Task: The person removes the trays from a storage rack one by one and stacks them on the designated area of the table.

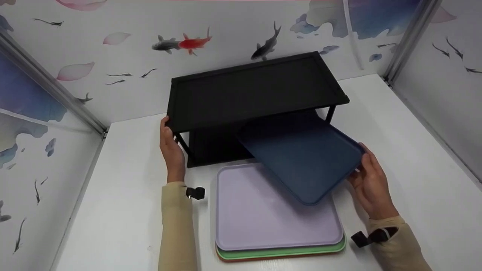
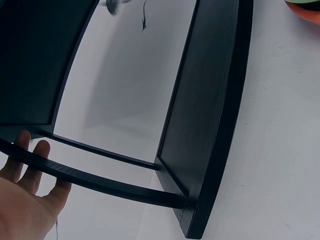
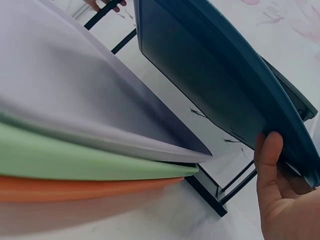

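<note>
A black two-tier rack (image 1: 256,92) stands at the back of the white table. My left hand (image 1: 171,152) holds its left front corner, the fingers lying behind the front post (image 2: 110,186) in the left wrist view. On the right, my right hand (image 1: 371,184) grips a dark blue tray (image 1: 305,158) by its near right corner. That tray is tilted, its far part under the rack's upper shelf and its near corner above a lilac tray (image 1: 256,210). The lilac tray tops a stack, over a green tray (image 1: 282,251) and an orange tray (image 3: 90,189).
The stack lies on the white table (image 1: 124,210) in front of the rack. Walls printed with fish and petals (image 1: 124,56) close off the back and both sides. The rack's lower shelf (image 1: 218,148) is partly hidden under the upper one.
</note>
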Tool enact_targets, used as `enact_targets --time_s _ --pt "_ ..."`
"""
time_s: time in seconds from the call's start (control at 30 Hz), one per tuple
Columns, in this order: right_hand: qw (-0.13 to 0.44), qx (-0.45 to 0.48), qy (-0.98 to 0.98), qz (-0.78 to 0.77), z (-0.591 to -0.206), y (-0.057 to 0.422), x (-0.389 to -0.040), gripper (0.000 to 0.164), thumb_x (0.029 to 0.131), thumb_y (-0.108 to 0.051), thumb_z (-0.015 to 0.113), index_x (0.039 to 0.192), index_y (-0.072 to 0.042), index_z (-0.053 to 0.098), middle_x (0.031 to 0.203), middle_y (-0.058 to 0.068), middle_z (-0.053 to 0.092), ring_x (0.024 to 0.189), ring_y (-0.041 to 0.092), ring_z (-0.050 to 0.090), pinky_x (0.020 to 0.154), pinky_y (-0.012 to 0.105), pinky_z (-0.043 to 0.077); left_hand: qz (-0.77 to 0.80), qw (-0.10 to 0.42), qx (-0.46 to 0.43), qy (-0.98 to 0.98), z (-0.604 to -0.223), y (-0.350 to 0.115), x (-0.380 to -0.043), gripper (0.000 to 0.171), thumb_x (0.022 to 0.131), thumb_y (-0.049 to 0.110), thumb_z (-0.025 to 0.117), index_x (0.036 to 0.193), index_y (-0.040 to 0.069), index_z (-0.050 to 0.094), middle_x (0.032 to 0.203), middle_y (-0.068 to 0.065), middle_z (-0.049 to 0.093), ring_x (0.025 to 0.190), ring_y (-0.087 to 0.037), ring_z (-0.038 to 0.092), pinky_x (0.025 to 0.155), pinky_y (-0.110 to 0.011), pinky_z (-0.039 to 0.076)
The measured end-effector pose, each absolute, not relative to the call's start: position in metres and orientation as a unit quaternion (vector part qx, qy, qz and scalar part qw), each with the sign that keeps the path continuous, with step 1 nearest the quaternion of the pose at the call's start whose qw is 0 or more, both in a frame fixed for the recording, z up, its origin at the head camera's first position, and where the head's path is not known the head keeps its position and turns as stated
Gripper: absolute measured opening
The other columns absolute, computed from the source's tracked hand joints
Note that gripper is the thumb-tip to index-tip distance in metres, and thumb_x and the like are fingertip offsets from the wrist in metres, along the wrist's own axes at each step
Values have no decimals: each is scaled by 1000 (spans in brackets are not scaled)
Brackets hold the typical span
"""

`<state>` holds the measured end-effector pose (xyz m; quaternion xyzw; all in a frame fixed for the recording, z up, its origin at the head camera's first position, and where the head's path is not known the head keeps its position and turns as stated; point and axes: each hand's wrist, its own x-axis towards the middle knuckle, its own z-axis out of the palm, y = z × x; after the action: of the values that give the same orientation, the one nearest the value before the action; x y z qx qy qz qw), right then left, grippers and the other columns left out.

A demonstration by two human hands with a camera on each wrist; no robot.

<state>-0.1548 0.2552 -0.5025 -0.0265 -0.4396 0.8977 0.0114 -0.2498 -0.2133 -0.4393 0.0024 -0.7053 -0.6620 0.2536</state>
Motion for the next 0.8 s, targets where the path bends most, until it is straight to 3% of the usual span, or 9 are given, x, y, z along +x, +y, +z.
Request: enact_targets --time_s 0.33,0.6,0.8 --pt "19 -22 -432 901 -503 255 -155 51 108 -32 46 155 -19 33 133 -3 56 111 10 63 89 24 54 -660 260 -8 -705 -443 -214 -252 49 112 25 26 158 11 36 163 -7 37 149 -25 35 119 -55 27" --pt "20 -27 -420 907 -503 255 -155 39 107 -32 48 142 -15 48 125 -1 61 107 10 63 87 24 53 -661 259 -9 -704 -444 -214 -252 49 112 25 27 157 10 36 163 -7 37 149 -25 36 119 -55 27" --pt "18 -30 -429 903 -503 255 -154 39 107 -33 48 141 -14 49 122 -2 62 105 9 63 85 23 53 -657 266 -10 -705 -462 -223 -266 48 112 25 26 158 13 37 163 -6 38 149 -25 36 119 -55 27"
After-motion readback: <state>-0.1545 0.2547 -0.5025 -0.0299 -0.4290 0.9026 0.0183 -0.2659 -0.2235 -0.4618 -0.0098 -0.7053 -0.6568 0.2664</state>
